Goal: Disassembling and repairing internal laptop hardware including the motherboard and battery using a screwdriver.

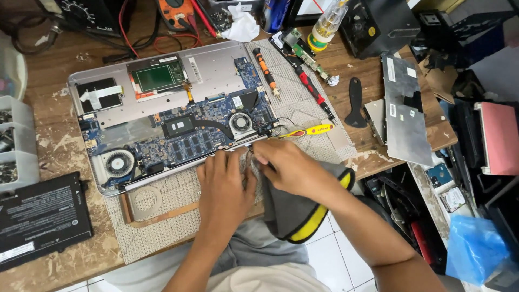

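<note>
at the near edge of the opened laptop (pixel 173 119) on the wooden table (pixel 59 140), the left hand (pixel 224 186) lies flat, fingers together, while the right hand (pixel 289 167) pinches a small part, too hidden to identify, beside the yellow tweezers (pixel 311 130).

A flat black battery pack (pixel 42 219) with a white-printed label lies at 8 o'clock on the wooden bench. 2 small white stickers (pixel 390 69) sit on a grey metal plate at 2 o'clock. A white label strip (pixel 97 95) crosses a black panel inside the opened laptop at 10 o'clock.
</note>
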